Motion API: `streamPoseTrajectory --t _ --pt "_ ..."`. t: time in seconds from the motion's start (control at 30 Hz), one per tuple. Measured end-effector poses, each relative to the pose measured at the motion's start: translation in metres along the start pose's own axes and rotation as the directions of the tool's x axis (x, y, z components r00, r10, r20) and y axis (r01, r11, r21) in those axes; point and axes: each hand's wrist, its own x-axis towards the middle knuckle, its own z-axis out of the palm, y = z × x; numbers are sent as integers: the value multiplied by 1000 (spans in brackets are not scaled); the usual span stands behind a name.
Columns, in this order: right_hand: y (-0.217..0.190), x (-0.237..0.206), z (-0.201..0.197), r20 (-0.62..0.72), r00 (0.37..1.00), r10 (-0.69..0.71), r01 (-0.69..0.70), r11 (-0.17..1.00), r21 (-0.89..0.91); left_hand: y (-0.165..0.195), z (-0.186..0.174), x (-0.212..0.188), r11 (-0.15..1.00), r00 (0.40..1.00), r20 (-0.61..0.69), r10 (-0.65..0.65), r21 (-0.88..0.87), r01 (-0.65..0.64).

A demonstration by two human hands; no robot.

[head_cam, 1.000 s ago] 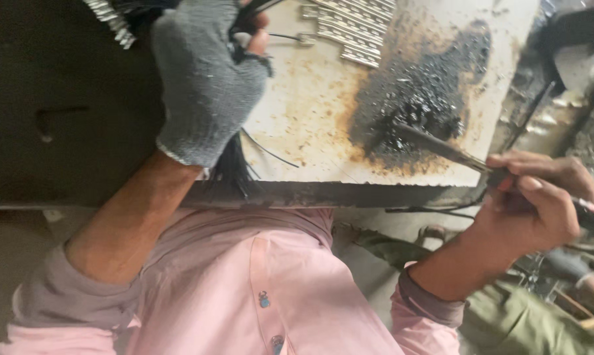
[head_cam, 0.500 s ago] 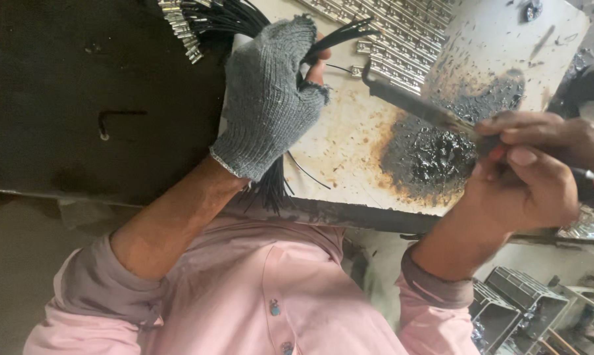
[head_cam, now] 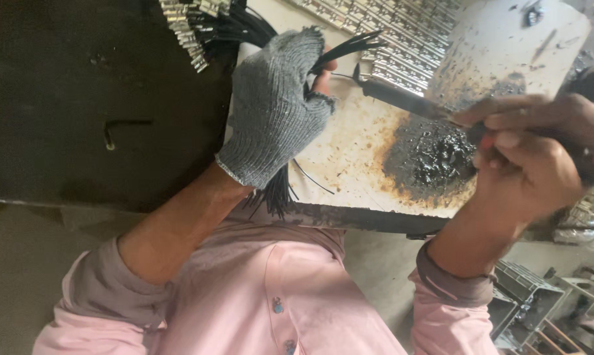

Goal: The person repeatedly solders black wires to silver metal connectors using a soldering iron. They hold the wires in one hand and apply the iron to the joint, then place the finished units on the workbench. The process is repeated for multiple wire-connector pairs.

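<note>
The left hand (head_cam: 274,108), wearing a grey knitted glove, is closing its grip around a bundle of thin black wires (head_cam: 346,47); the fingers are curled tight and the bare thumb tip is pressing against the strands where they are fanning out past the glove. The rest of the bundle is running under the palm, and its loose ends are sticking out below the wrist at the near edge of the tabletop (head_cam: 73,98). The right hand (head_cam: 540,158), bare, is wrapping its fingers fully around the handle of a soldering iron (head_cam: 402,98), holding it like a pen. The iron's long dark shaft is slanting up and to the left from that grip, and its tip is sitting just beside the wire ends at the left thumb; whether tip and wires are touching cannot be told.

Both hands are working over a pale metal plate (head_cam: 501,46), rust-stained and scorched. A patch of black, lumpy residue (head_cam: 435,154) is lying on the plate directly beside the right hand's knuckles, below the iron's shaft. Beyond the gloved hand, rows of small silvery metal parts (head_cam: 402,29) are lying on the plate, and another cluster of such parts (head_cam: 182,26) on black leads is resting at the far left. A small hex key (head_cam: 123,128) is lying on the dark tabletop, well apart from the left hand.
</note>
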Motion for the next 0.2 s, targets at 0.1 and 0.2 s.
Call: streamPoseTrajectory --t 0.1,0.2 --pt "-11 4 5 -24 1000 -6 7 998 55 7 -3 5 999 999 4 -34 -26 34" --pt "-23 9 14 -125 992 -4 34 970 239 12 -10 4 999 1000 -7 9 46 -9"
